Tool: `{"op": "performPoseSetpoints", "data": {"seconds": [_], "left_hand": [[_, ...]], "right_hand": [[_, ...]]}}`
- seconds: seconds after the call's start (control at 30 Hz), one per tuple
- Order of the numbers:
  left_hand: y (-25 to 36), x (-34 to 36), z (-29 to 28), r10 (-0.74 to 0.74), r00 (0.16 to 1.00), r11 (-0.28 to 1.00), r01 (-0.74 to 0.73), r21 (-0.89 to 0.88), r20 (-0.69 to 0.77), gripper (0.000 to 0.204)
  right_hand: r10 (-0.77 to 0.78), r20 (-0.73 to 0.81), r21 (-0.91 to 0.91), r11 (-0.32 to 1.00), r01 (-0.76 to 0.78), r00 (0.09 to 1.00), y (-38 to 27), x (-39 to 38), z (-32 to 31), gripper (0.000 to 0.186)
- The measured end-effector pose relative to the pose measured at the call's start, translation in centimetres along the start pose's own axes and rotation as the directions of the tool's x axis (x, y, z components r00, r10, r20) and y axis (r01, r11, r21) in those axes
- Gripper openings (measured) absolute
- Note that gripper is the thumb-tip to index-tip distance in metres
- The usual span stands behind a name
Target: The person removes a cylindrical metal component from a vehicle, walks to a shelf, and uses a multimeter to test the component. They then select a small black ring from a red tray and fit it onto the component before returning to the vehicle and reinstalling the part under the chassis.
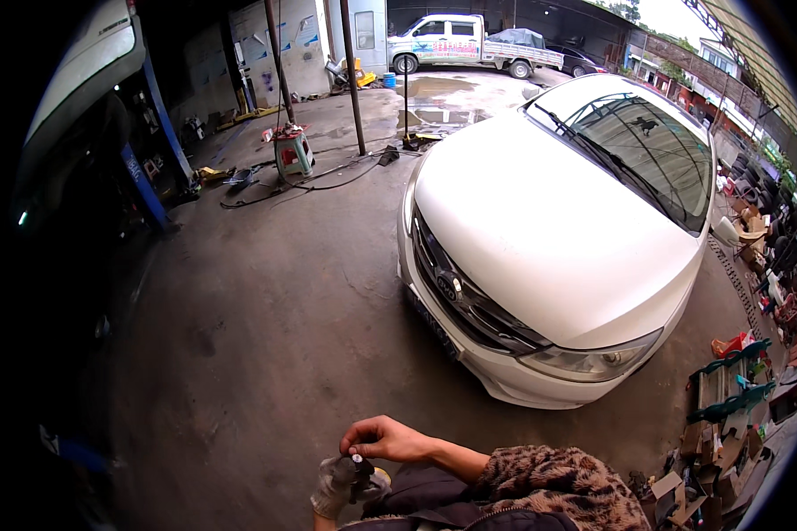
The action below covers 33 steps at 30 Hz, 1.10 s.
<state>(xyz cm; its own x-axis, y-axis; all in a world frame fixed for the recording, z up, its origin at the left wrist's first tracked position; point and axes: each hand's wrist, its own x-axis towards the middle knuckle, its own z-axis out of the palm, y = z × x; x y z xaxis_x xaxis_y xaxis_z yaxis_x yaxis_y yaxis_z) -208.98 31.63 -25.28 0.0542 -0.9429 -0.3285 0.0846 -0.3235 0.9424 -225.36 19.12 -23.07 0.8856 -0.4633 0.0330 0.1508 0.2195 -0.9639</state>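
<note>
My left hand (331, 489), in a pale work glove, is low in the middle of the view, close to my body. Its fingers are wrapped round a small dark object with a pale round end (357, 459); the kind cannot be made out. My bare right hand (388, 440) reaches across from the right, out of a brown spotted fuzzy sleeve (549, 482). Thumb and forefinger are pinched together right at the top of the left glove, beside the dark object. Whatever they grip is too small to tell.
A white car (549, 221) stands ahead to the right, its front bumper nearest. Blue lift posts (146, 190) rise at left under a raised vehicle. A stool (293, 152) and cables lie farther off. Cardboard boxes (677, 496) and a green-edged rack (726, 385) are at right.
</note>
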Motion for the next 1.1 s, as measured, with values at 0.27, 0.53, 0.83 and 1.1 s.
{"op": "performPoseSetpoints", "data": {"seconds": [0.27, 0.53, 0.83, 1.1], "left_hand": [[7.2, 12.2, -6.2, -0.052, 0.99, 0.942, 0.004, -0.337, -0.132, 0.045], [6.6, 28.2, -10.9, 0.159, 0.981, 0.707, -0.194, -0.68, -0.115, 0.041], [16.6, 44.6, -22.2, 0.15, 0.984, 0.97, -0.129, -0.205, 0.092, 0.034], [19.5, 54.2, -29.9, 0.243, 0.97, 0.968, -0.243, 0.06, 0.014, 0.032]], "right_hand": [[0.004, -0.105, -0.067, 0.998, -0.011, 0.994, -3.8, 14.1, -5.2, 0.021], [0.006, -0.513, -0.248, 0.956, -0.155, 0.858, -2.7, 25.6, -10.2, 0.028], [0.061, -0.732, 0.07, 0.997, -0.015, 0.679, -3.2, 41.2, -17.7, 0.028], [0.025, -0.772, 0.049, 0.999, 0.02, 0.635, -3.9, 52.6, -21.4, 0.026]]}}
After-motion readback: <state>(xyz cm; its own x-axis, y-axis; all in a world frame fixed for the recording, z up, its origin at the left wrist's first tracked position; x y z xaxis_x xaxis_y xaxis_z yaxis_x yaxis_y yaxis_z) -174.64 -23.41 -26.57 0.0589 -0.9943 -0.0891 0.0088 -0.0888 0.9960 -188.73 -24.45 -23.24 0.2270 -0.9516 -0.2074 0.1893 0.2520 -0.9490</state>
